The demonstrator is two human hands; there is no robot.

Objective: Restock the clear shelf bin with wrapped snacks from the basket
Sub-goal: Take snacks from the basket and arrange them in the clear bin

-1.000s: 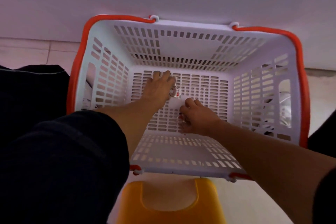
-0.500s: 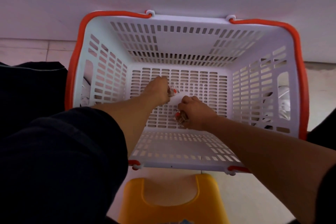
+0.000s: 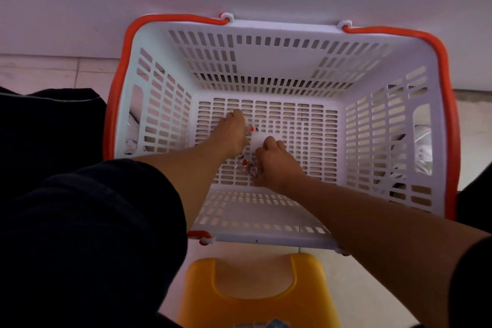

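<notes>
I can read no words, brand names or numbers anywhere here. The wrapped snacks under my fingers show only red flecks on clear, crinkled film, too small and blurred to make out as print. The white basket carries no label on its walls or orange rim that I can see. At the near edge of the yellow stool a blue and white mark peeks in, cut off and not legible.
</notes>
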